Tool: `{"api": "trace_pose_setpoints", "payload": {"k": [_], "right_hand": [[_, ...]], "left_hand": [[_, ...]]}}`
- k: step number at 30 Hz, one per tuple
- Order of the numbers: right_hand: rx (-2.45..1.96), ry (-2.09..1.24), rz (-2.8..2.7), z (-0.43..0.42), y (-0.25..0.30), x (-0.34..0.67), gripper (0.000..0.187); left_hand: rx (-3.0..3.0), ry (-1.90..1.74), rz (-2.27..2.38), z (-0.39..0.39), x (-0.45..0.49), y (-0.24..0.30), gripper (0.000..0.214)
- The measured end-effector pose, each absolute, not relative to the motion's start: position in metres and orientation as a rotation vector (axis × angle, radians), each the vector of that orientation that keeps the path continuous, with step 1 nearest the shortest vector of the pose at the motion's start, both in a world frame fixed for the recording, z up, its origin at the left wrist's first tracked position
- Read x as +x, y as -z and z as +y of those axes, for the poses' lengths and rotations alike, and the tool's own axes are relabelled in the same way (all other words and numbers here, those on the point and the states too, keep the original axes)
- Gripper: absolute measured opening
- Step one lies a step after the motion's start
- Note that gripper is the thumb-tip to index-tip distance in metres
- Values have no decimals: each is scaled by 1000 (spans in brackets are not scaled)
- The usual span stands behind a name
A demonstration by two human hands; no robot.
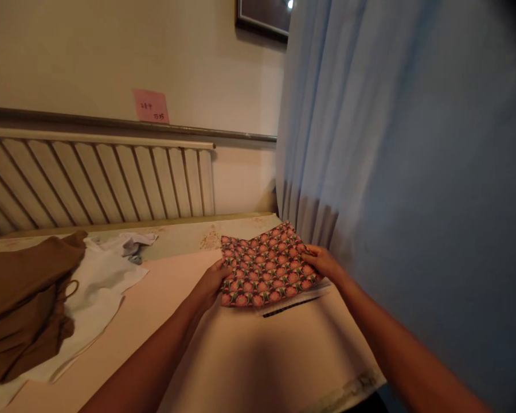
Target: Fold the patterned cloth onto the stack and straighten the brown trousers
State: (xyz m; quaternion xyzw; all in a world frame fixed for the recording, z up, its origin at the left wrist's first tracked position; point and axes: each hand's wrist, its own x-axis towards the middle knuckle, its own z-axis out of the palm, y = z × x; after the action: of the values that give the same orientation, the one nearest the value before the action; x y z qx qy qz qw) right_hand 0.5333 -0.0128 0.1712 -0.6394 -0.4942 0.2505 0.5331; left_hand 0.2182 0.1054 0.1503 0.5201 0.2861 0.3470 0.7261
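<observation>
A folded cloth with a red and green flower print (262, 267) spans the space between my two hands. On its left edge my left hand (214, 281) is closed, thumb on top. My right hand (322, 264) grips the opposite edge, near the blue curtain. Just under the cloth's near edge shows a flat stack of light fabric (298, 301) with a dark checked strip. Whether the cloth touches that stack I cannot tell. The fingers beneath the cloth are hidden.
Brown clothing (30, 298) with a cord and a white garment (103, 281) lie on the table (167, 298) at left. A radiator (112, 180) stands behind, with a pink note (151, 106) above it. A blue curtain (413, 172) hangs along the right side.
</observation>
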Motion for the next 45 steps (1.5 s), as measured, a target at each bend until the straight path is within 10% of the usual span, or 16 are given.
{"api": "trace_pose_setpoints", "payload": {"k": [24, 39, 45], "right_hand": [[-1705, -506, -865, 2, -61, 655, 35], [-2072, -6, -968, 6, -88, 643, 41], [-1955, 203, -1357, 30, -121, 590, 42]], "left_hand": [[1084, -700, 865, 139, 340, -71, 34], [1387, -796, 1177, 129, 334, -91, 43], [2342, -965, 1149, 102, 373, -120, 52]]}}
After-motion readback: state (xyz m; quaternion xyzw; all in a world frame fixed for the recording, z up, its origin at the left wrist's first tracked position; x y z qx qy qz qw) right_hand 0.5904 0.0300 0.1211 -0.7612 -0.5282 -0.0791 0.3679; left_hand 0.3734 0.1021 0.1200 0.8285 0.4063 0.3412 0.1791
